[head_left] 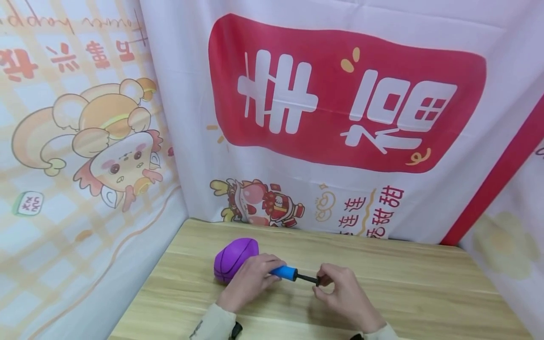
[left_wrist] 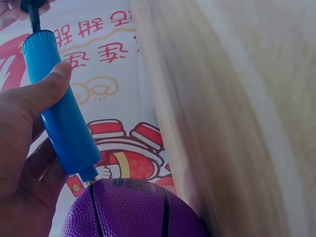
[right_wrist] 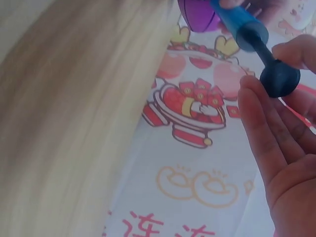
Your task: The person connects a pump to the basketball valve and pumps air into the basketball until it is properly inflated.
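Note:
A purple basketball with black seams sits on the wooden table, its outline dented and lopsided. My left hand grips the blue barrel of a hand pump, fingers on one side and thumb laid along the other. In the left wrist view, the pump's narrow silver tip meets the ball's surface. A black rod extends from the barrel's far end. At its end, the round black handle is pinched between the thumb and fingers of my right hand.
The light wood tabletop stretches to the right and in front of the hands. Behind it hangs a white cloth printed with a red patch and cartoon figures. Another printed cloth covers the left side.

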`<state>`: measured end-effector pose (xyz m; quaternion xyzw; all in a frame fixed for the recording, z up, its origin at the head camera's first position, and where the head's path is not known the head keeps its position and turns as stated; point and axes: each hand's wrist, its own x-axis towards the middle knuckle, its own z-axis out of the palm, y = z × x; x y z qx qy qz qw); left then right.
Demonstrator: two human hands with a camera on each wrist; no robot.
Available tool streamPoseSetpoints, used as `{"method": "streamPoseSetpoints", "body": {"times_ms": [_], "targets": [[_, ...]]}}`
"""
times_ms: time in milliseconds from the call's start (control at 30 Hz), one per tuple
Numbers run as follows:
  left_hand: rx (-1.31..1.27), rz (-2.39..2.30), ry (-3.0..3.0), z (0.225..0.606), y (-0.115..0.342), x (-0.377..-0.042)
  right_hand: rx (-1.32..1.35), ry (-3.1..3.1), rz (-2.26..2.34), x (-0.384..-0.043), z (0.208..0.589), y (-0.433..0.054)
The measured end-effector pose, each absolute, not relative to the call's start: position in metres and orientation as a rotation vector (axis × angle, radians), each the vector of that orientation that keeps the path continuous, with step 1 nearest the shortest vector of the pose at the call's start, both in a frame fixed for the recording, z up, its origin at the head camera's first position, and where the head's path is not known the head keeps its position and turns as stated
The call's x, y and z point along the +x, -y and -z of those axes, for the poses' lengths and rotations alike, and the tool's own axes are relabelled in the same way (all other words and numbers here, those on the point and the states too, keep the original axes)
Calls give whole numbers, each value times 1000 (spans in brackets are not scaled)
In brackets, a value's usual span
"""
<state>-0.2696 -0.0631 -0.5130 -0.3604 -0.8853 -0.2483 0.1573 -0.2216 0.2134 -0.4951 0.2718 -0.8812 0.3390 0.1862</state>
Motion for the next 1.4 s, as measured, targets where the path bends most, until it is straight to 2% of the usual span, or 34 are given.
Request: {"method": "streamPoseSetpoints", "body": {"times_ms": [833, 1400], "targets": [[-966, 676, 2507, 508, 76, -275, 814, 2436, -981, -226, 483, -247], [-965, 677, 2497, 513, 70, -275, 842, 2407, -1113, -224, 480, -249]]}}
